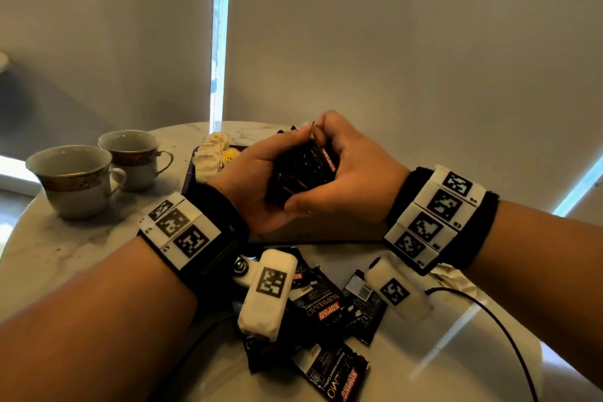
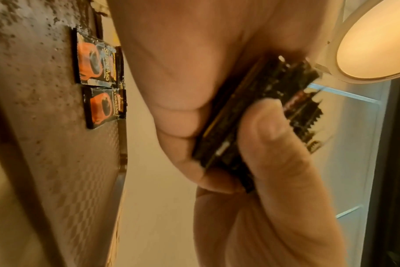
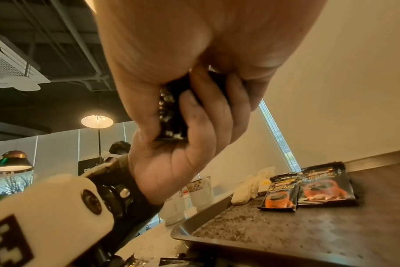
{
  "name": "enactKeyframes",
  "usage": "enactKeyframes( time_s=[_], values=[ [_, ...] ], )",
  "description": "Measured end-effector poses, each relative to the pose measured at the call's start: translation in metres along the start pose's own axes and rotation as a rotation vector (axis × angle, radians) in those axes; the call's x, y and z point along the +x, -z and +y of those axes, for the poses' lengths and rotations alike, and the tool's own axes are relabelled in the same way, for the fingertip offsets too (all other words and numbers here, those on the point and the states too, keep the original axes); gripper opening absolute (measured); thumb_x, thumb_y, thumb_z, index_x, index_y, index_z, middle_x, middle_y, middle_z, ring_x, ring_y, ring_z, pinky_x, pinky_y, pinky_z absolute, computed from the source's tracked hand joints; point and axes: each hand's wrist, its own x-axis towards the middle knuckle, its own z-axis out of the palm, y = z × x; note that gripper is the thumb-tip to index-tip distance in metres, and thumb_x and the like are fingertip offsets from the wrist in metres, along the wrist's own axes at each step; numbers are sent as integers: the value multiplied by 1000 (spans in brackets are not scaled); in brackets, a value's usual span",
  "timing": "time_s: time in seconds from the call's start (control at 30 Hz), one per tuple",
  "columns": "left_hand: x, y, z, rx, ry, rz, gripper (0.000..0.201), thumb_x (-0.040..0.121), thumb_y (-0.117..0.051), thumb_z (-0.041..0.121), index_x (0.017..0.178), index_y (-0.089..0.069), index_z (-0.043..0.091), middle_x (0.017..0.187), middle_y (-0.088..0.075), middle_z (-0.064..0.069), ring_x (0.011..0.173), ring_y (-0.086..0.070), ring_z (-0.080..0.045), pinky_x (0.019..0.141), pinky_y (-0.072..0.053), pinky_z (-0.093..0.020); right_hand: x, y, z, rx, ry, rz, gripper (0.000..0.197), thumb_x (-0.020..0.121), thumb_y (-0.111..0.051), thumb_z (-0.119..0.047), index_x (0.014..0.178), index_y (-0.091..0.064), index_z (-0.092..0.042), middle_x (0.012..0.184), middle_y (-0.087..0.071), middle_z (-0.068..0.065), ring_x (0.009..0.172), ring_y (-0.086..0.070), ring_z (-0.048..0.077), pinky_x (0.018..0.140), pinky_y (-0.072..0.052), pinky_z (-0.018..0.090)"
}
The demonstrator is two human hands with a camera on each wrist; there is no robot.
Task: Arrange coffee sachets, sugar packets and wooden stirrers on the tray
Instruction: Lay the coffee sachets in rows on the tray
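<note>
Both hands hold one stack of black coffee sachets [image 1: 300, 170] above the dark tray [image 1: 191, 173]. My left hand [image 1: 257, 176] cups the stack from the left, and my right hand [image 1: 346, 173] grips it from the right with the thumb underneath. In the right wrist view the fingers of both hands curl round the stack [image 3: 171, 115]. Two orange-printed sachets [image 3: 327, 187] lie flat side by side on the tray [image 3: 286, 234]; the left wrist view shows the same two sachets [image 2: 96, 75]. Pale sugar packets [image 1: 212, 153] lie at the tray's far left.
Two empty teacups [image 1: 75, 179] [image 1: 133, 157] stand on the round marble table [image 1: 65, 254], left of the tray. Several loose coffee sachets [image 1: 329, 307] lie on the table under my wrists. A black cable [image 1: 489, 310] runs across the table's right side.
</note>
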Motion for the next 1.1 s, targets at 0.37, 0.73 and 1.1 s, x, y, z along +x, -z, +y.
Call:
enactKeyframes(
  time_s=[0.37,0.73,1.1],
  values=[
    [-1,1,7,-13,-7,7,50,94,-43,31,89,-81,0,92,-76,-18,82,-76,-25,74,-63,-33,3,-6,2,64,172,74,65,63,-89,-5,101,-36,-9,101,-52,30,78,-55,15,62,-55,42],
    [-2,3,6,43,22,38,33,89,-54,30,96,-74,4,89,-70,-14,80,-72,-26,76,-59,-33,11,-6,11,-247,228,42,56,62,-83,-28,104,-45,-24,97,-56,2,81,-62,19,66,-56,41],
    [-3,19,24,-1,-3,197,42,76,-62,29,111,-61,6,96,-62,-14,87,-59,-26,85,-44,-40,12,8,5,-310,228,139,60,72,-53,-15,122,-62,-48,144,-40,-13,137,-34,10,112,-39,43]
  ],
)
